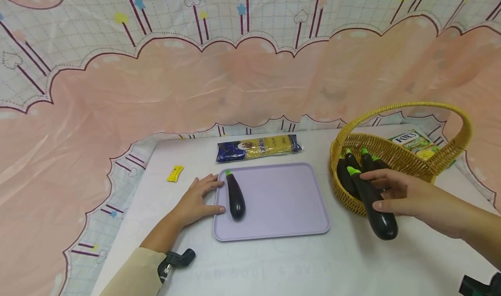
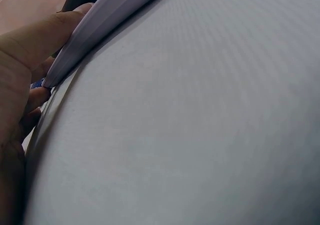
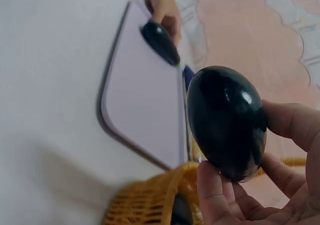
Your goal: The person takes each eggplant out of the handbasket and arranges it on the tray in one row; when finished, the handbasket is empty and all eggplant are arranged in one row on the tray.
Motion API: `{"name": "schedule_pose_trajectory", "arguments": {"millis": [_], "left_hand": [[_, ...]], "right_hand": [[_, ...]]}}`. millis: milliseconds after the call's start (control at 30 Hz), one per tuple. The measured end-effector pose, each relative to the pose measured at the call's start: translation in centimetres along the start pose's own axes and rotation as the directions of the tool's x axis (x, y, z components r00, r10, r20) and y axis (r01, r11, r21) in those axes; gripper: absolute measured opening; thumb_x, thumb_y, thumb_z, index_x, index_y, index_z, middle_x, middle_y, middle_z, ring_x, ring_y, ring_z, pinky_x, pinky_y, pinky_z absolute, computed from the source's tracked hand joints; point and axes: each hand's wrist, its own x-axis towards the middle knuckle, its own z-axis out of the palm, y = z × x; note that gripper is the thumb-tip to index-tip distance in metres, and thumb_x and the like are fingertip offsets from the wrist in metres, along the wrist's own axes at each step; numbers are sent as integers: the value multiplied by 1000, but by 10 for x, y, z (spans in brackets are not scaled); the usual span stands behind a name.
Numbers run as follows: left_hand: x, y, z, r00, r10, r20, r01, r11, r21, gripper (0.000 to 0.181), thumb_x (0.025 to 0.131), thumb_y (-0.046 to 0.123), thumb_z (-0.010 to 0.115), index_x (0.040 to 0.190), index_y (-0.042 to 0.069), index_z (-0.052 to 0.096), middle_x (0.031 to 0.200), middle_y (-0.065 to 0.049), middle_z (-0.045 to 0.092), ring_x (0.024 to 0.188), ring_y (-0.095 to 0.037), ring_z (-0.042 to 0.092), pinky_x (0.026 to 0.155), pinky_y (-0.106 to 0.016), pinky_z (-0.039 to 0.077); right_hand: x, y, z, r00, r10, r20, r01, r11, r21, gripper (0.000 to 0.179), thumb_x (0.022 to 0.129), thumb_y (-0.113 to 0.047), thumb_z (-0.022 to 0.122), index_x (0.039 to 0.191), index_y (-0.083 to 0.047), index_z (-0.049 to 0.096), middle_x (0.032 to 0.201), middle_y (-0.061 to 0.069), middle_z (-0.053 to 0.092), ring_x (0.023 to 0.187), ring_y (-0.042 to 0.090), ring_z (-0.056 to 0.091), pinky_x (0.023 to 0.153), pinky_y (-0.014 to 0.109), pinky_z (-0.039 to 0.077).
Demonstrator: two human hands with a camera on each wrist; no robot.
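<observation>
My right hand (image 1: pixel 415 196) grips a dark eggplant (image 1: pixel 377 213) with a green stem end, tilted over the front of the yellow woven basket (image 1: pixel 354 205). The right wrist view shows the eggplant's rounded end (image 3: pixel 227 122) between thumb and fingers. Several more eggplants (image 1: pixel 344 178) lie inside the basket. At the tray's left edge, my left hand (image 1: pixel 197 200) rests with spread fingers, its thumb touching the rim of the pale purple tray (image 1: pixel 282 200). One eggplant (image 1: pixel 236 198) lies on the tray beside that hand. In the left wrist view, the thumb (image 2: pixel 50 35) lies against the tray rim.
Behind the tray lies a blue and yellow packet (image 1: pixel 258 148). A small yellow wrapped piece (image 1: pixel 175 173) sits on the white table (image 1: pixel 274 265) beyond the left hand. A green FOX'S packet (image 1: pixel 415 141) is behind the basket, whose tall handle (image 1: pixel 407 106) arches above it.
</observation>
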Motion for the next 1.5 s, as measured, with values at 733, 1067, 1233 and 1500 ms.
{"name": "schedule_pose_trajectory", "arguments": {"millis": [733,1067,1233,1500], "left_hand": [[-2,1,-2,1000,9,-14,-9,1000,3,84,80,43,95,151,12,61,168,-15,42,161,-39,25,132,-60,0],[-1,2,-2,1000,2,2,-2,1000,1,86,80,44,94,153,12,60,169,-14,41,161,-38,24,132,-59,0],[1,3,-2,1000,15,-6,-15,1000,-1,86,80,43,94,152,11,60,168,-15,42,161,-39,25,132,-60,0],[0,2,-1,1000,7,3,-7,1000,2,86,80,43,94,153,12,59,169,-14,41,161,-38,24,132,-59,-1]], "right_hand": [[27,-15,57,996,-31,85,22,995,101,67,97,-12,78,156,-7,48,158,23,44,125,36,55,93,41,60],[57,-19,89,998,-11,56,5,994,112,67,94,-14,82,154,-12,53,155,26,46,123,35,58,95,45,61],[75,-22,99,999,24,47,-30,991,129,65,94,-18,82,153,-15,54,155,23,47,130,37,56,98,48,62],[103,-24,118,997,34,76,-50,977,207,62,95,-17,80,152,-16,56,152,22,51,130,36,59,99,48,62]]}}
